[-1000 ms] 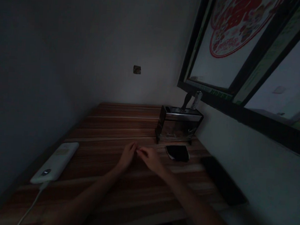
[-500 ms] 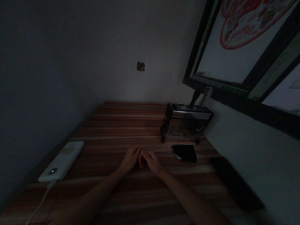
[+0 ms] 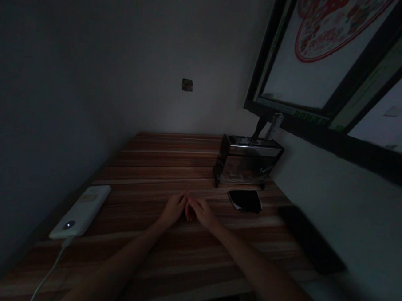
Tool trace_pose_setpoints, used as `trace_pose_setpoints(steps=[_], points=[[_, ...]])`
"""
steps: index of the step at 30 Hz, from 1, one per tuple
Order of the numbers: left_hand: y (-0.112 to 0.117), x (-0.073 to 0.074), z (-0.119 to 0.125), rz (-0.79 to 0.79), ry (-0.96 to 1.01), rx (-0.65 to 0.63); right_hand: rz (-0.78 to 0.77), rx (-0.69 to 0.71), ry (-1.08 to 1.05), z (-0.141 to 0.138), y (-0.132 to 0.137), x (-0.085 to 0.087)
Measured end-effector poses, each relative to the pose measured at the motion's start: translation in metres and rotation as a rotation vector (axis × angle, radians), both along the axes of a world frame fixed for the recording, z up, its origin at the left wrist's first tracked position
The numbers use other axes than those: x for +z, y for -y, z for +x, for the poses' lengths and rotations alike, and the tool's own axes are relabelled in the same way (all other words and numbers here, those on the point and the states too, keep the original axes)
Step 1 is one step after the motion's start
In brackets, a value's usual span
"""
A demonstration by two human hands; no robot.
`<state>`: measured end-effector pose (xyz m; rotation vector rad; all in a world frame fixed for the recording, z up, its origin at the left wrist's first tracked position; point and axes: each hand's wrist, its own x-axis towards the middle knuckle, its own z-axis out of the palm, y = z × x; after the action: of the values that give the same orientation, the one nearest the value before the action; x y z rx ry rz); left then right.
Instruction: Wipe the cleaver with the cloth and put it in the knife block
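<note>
Both my hands rest on the wood-grain table (image 3: 160, 164), their fingertips meeting in the middle. My left hand (image 3: 174, 209) is closed, its fingers bent inward against the other hand. My right hand (image 3: 201, 211) is closed too, with curled fingers partly tucked under it. No object shows in either hand, though the space between the palms is mostly hidden in the dim light. To the right of my right hand lies a flat black item (image 3: 245, 200) with a pale edge, apart from the fingers.
A dark, shiny box on feet (image 3: 250, 163) stands at the back right, with a dark handle (image 3: 259, 128) and a wrapped item (image 3: 274, 126) sticking out of its top. A white power bank (image 3: 81, 212) with a cable lies left. A long black object (image 3: 310, 238) lies along the right wall.
The view has shifted slightly, so everything on the table sits a little higher in the picture. My hands keep the same pose, fingertips together.
</note>
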<state>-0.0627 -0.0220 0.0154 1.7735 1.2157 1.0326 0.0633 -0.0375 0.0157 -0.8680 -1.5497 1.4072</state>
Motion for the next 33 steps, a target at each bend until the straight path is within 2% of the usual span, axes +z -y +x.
trace_pose_setpoints(steps=[13, 21, 27, 30, 33], points=[[0.001, 0.001, 0.0, 0.015, -0.024, -0.012, -0.012, -0.012, 0.014, 0.0, -0.001, -0.003], [0.002, 0.001, 0.0, 0.029, -0.034, 0.005, -0.016, -0.018, 0.019, 0.001, 0.002, 0.001], [0.001, 0.0, 0.0, 0.024, -0.044, -0.012, -0.026, -0.013, 0.035, 0.001, -0.001, -0.004], [0.003, 0.002, 0.001, 0.023, -0.059, -0.03, -0.025, 0.012, 0.052, 0.002, 0.001, 0.002], [0.005, 0.004, 0.002, 0.036, -0.085, -0.045, -0.018, 0.052, 0.072, 0.011, 0.02, 0.021]])
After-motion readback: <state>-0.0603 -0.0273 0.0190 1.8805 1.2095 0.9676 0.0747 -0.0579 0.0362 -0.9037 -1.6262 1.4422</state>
